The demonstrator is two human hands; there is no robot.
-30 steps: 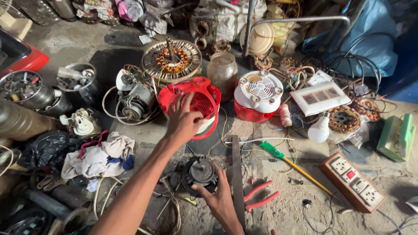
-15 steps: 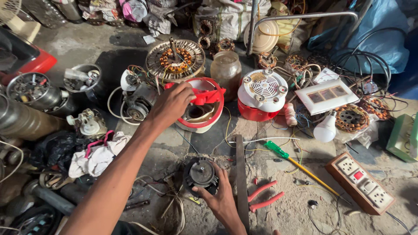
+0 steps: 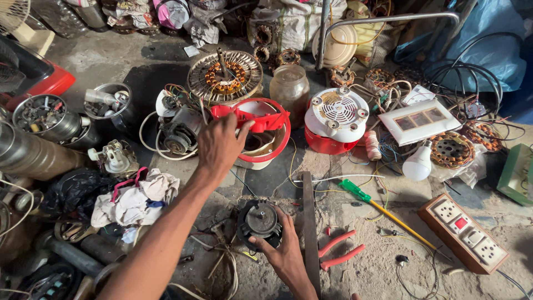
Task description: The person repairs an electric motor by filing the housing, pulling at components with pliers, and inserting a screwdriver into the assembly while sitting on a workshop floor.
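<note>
Two hands of mine are spread over this cluttered concrete floor (image 3: 166, 61). My left hand (image 3: 219, 145) reaches forward, fingers curled onto the near rim of a red plastic ring-shaped housing (image 3: 256, 118) that sits tilted on a white bowl-shaped casing (image 3: 261, 151); the thumb presses the red edge, so the hand is closed on it. My right hand (image 3: 286, 253) lies lower, close to me, its fingers wrapped round the right side of a round black motor part with a grey metal centre (image 3: 260, 221), resting on the floor among loose wires.

Just right of that black part lies a long flat dark metal bar (image 3: 308, 222), and beyond it red-handled pliers (image 3: 341, 250). A green-handled screwdriver with a yellow shaft (image 3: 383, 211) lies further right, near a brown wooden switchboard with white sockets (image 3: 463, 233). Behind the red housing stand a round copper-wound stator (image 3: 225, 75) and a brown glass jar (image 3: 290, 89); beside it, a red and white round vented motor cover (image 3: 336, 119). A crumpled white rag (image 3: 136, 197) lies left of my forearm.
</note>
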